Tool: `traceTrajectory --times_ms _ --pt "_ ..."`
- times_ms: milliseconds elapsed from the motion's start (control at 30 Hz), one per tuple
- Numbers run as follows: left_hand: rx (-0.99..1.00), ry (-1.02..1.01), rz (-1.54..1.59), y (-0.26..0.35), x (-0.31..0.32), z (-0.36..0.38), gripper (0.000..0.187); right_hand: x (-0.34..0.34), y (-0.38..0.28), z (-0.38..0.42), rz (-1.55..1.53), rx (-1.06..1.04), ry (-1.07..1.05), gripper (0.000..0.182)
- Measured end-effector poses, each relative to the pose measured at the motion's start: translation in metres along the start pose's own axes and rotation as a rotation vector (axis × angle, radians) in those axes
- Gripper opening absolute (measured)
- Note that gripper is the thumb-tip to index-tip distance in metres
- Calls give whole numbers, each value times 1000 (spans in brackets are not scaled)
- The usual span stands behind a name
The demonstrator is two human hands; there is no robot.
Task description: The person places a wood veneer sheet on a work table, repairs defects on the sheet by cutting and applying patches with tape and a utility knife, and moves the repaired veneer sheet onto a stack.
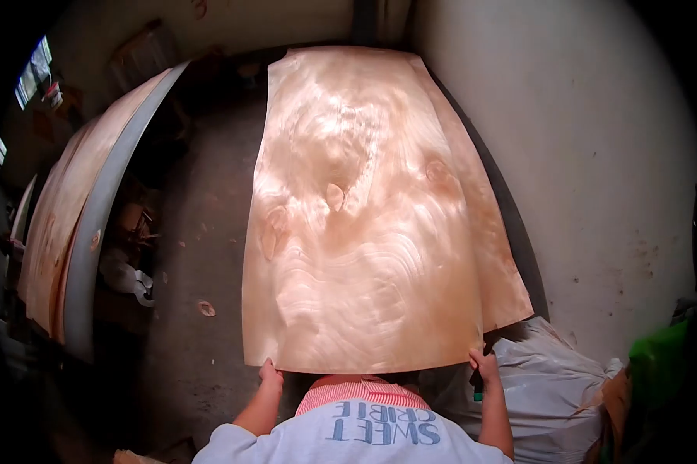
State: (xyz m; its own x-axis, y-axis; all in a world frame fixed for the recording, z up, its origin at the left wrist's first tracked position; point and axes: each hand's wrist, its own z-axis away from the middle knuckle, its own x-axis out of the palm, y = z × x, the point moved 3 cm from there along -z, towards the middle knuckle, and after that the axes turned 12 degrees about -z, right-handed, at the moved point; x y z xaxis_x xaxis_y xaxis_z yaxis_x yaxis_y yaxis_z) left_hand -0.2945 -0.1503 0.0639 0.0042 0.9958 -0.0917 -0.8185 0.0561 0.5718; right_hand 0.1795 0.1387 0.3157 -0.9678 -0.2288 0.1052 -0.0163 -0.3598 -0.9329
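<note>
A large, thin wood veneer sheet [364, 255] with swirling grain stretches out in front of me. My left hand [269, 373] pinches its near left corner. At the near right corner my right hand [484, 365] is closed on the edge, fingers bent around it. A dark object with a green end [478, 390] hangs down from that same hand; its kind I cannot make out. Beneath the sheet, a second veneer sheet [499, 255] shows along the right side. A small oval patch [334, 196] stands out on the upper sheet's face.
To the left is a raised stack of veneer sheets [62, 224] with a grey edge. Scraps, including an oval wood piece [207, 308], lie on the dark floor [201, 232]. A pale wall [588, 155] rises on the right, above a white plastic sack [553, 387] and green material [658, 359].
</note>
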Motion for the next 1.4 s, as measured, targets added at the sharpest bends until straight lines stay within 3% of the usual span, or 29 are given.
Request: traceTrajectory --times_ms 167,400,567,733,833,1000,1167,1267,1367,1400 --pt "8 9 99 -18 -14 31 20 -26 -4 14 45 46 29 7" --pt "-46 40 -15 -18 -32 85 27 -40 -26 57 109 104 92 11" --pt "-17 34 85 -40 -21 61 32 -34 -23 64 121 107 109 9" --pt "8 12 112 -30 22 24 36 9 -25 22 149 85 125 8" --pt "17 17 149 -22 51 33 39 6 6 -23 275 87 114 18" --pt "-4 46 187 -12 97 18 35 32 6 -71 124 -54 51 15" --pt "29 98 195 -3 82 27 37 29 28 -39 131 -29 83 4" --pt "30 150 174 -20 78 31 33 20 33 -50 163 -33 82 11" --pt "48 213 109 -37 99 -11 27 37 18 -89 193 -80 102 11" --pt "49 186 98 -23 113 9 24 38 21 -107 196 -74 99 11"
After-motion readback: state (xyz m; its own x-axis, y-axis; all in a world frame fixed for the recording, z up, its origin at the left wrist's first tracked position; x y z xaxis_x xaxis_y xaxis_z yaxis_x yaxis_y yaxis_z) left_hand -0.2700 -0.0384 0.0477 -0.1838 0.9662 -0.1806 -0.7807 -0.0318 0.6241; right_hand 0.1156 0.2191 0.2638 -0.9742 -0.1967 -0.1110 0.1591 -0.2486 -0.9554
